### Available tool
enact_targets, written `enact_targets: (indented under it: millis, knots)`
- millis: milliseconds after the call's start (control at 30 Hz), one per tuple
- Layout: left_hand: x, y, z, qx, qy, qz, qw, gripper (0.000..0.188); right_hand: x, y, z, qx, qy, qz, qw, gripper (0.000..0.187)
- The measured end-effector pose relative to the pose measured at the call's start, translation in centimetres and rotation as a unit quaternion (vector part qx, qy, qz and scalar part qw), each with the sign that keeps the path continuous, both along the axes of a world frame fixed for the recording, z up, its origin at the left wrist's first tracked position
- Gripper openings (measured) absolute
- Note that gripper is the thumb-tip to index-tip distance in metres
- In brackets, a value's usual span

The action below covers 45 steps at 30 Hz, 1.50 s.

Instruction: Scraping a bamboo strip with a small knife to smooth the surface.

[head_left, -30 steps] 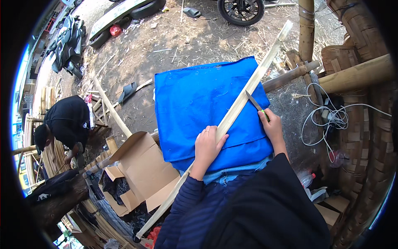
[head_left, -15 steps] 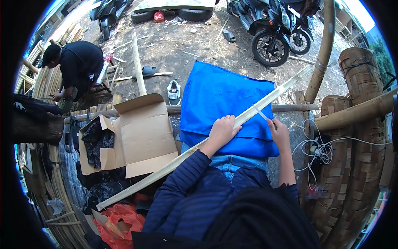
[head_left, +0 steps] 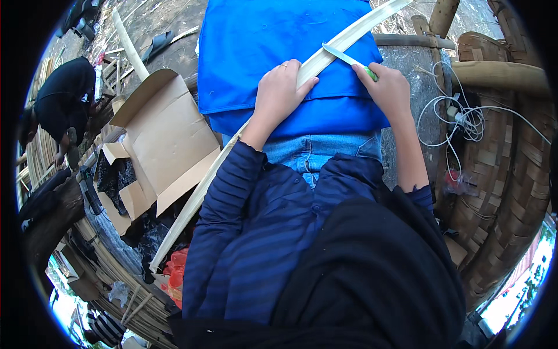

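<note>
My left hand point(head_left: 280, 93) is closed round a long pale bamboo strip point(head_left: 357, 33), which slants from the lower left to the upper right across my lap. In my right hand point(head_left: 388, 92) is a small knife point(head_left: 344, 57) with a green handle. Its blade points up and left and lies against the strip, just beyond my left fingers. Beneath both hands a blue cloth point(head_left: 244, 52) covers my thighs. The strip's lower end passes by my left sleeve.
An opened cardboard box point(head_left: 165, 134) stands at my left, with a red plastic bag point(head_left: 175, 273) below it. A person point(head_left: 64, 102) bends over at the far left. On the right are a coiled white cable point(head_left: 465, 119), a bamboo pole point(head_left: 500, 77) and rolled woven bamboo point(head_left: 488, 192).
The view has tilted down and shifted, so the motorcycles have left it. The knife's blade now lies lower across the strip, nearer my left hand. Both hands keep their holds.
</note>
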State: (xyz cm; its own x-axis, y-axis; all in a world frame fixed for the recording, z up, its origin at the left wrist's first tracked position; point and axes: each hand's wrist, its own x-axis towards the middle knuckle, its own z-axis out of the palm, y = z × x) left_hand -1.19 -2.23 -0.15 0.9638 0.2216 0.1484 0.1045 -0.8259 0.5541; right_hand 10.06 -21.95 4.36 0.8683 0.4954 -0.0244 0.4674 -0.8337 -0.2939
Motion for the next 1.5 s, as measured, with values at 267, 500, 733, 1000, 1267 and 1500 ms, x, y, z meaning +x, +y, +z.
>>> enact_targets:
  millis: [267,500,733,1000,1267,1500]
  knots:
    - [0.0,-0.3,-0.3,0.012,0.006,-0.026,1.000,0.042,-0.6,-1.7,-1.5,0.027,-0.027,0.078,0.996,0.051]
    - [-0.2,-0.2,0.3,0.002,0.026,-0.029,0.999,0.041,2.4,-2.7,-0.7,-0.034,-0.054,0.004,0.998,0.047]
    - [0.0,-0.4,0.8,-0.006,0.046,-0.035,0.998,0.039,2.8,-4.4,-2.0,-0.019,-0.068,-0.023,0.997,0.045]
    - [-0.1,0.0,0.6,0.017,0.056,-0.059,0.997,0.037,2.0,-4.1,-0.8,-0.010,-0.063,0.039,0.997,0.045]
    - [-0.2,0.4,0.6,0.009,0.083,-0.070,0.994,0.039,1.3,-3.6,-1.2,0.019,-0.027,0.062,0.998,0.041]
    - [0.2,0.0,0.8,0.035,0.116,-0.068,0.990,0.042,2.1,-3.8,-1.8,0.012,-0.018,0.058,0.998,0.044]
